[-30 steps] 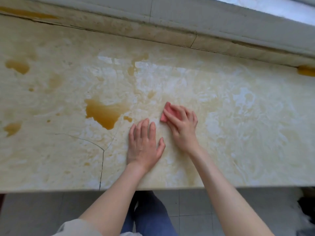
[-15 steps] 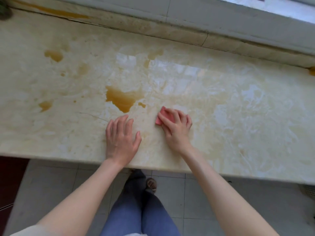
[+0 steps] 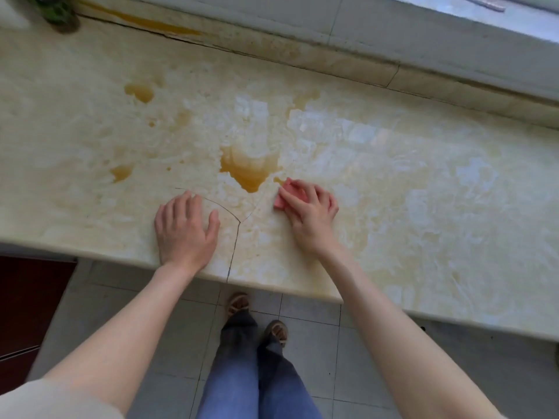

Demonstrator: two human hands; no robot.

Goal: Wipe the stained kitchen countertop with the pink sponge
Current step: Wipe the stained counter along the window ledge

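Far up and left of the big amber puddle (image 3: 246, 172), a blurred dark green object (image 3: 59, 13) is standing at the back of the countertop (image 3: 423, 192). Left of the puddle, a smaller stain (image 3: 121, 173) is sitting on the stone. Below-left of the puddle, the left hand (image 3: 184, 228) is lying flat, fingers straight, beside a thin crack (image 3: 234, 246). Just right of the puddle's lower tip, the right hand (image 3: 311, 219) is gripping the pink sponge (image 3: 281, 198) with curled fingers, pressing it onto the stone.

Head view: looks steeply down from standing height over the counter (image 3: 423, 182).
Facing: toward the back ledge (image 3: 378, 40).
Nearness: arm's reach.
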